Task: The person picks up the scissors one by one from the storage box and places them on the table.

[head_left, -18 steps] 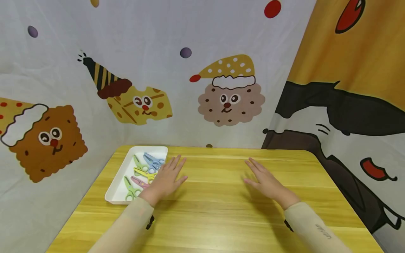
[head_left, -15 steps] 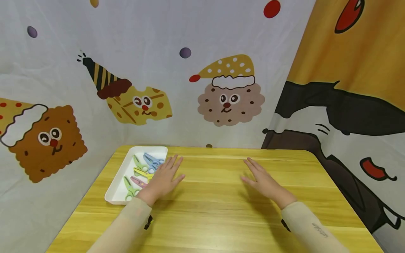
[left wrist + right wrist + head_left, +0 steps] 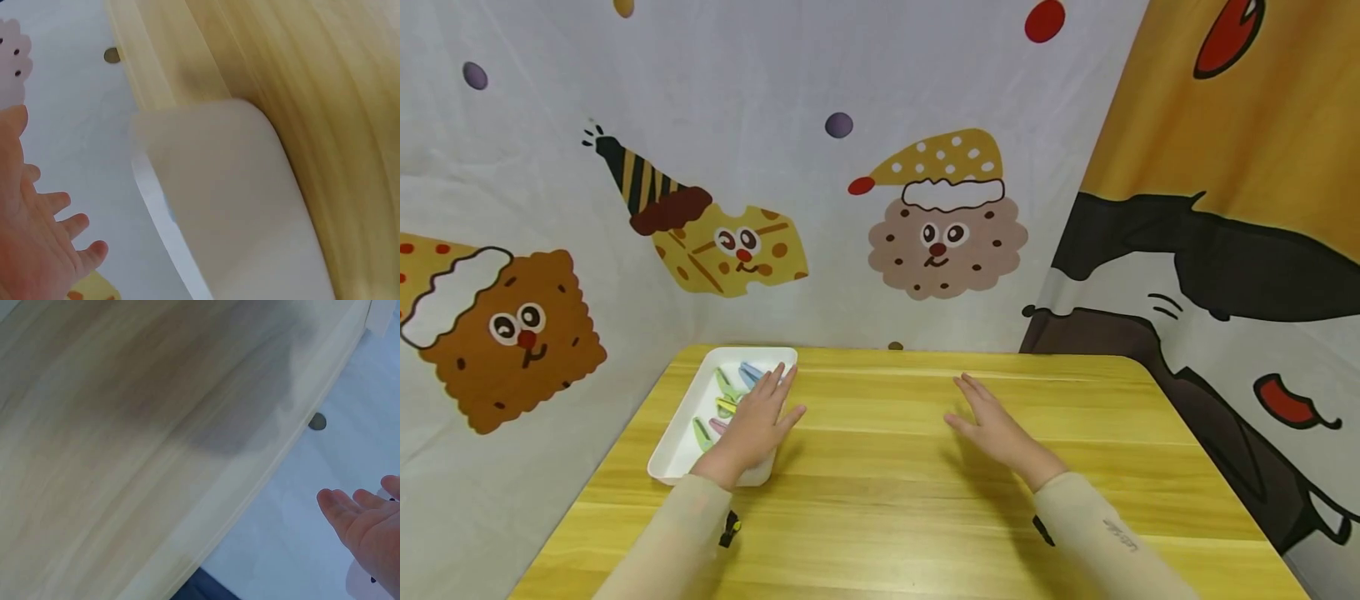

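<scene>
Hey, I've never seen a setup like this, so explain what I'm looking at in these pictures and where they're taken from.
There is no machine at work, just a person's bare left hand and right hand. The wide picture comes from a camera on the person's head, looking forward and down; the other two come from cameras on the left and right wrists. On the wood-grain table sits a white tray of green, blue, yellow and pink scissors, partly hidden by the left hand. Behind hangs a cartoon-printed backdrop. Both hands are raised, and neither holds anything.

A cartoon-printed cloth [image 3: 880, 92] hangs behind the wooden table [image 3: 876, 475].
</scene>
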Tool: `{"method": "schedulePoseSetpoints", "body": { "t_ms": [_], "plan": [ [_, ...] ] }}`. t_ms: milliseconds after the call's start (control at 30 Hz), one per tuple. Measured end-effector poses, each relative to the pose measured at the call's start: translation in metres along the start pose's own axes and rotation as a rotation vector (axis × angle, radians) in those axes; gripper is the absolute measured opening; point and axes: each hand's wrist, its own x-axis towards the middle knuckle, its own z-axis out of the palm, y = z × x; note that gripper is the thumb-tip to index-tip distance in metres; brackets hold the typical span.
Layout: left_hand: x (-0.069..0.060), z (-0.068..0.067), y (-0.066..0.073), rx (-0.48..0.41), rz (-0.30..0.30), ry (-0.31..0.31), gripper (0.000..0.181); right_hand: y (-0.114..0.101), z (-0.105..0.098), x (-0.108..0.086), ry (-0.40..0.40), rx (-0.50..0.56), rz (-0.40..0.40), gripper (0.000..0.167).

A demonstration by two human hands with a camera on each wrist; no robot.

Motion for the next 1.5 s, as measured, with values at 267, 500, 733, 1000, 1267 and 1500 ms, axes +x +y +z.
{"method": "schedulePoseSetpoints", "body": {
  "t_ms": [267, 500, 733, 1000, 1267, 1500],
  "plan": [
    [-0.009, -0.006, -0.020, -0.034, -0.054, 0.007, 0.070, -0.010, 0.015, 0.008, -0.018, 0.082, 0.008, 0.082],
    [-0.018, -0.014, -0.038, -0.053, -0.094, 0.060, 0.071, -0.022, 0.027, 0.016, -0.031, 0.129, 0.041, 0.079],
    [-0.030, -0.025, -0.060, -0.038, -0.169, 0.075, 0.074, -0.036, 0.043, 0.022, -0.045, 0.211, 0.057, 0.076],
    [-0.045, -0.030, -0.079, -0.084, -0.196, 0.078, 0.076, -0.054, 0.058, 0.028, -0.069, 0.301, 0.059, 0.073],
    [-0.059, -0.039, -0.094, -0.110, -0.298, 0.037, 0.077, -0.068, 0.075, 0.038, -0.078, 0.347, 0.047, 0.070],
    [-0.066, -0.041, -0.103, -0.130, -0.351, -0.002, 0.076, -0.083, 0.088, 0.042, -0.107, 0.369, 0.060, 0.071]
  ]
}}
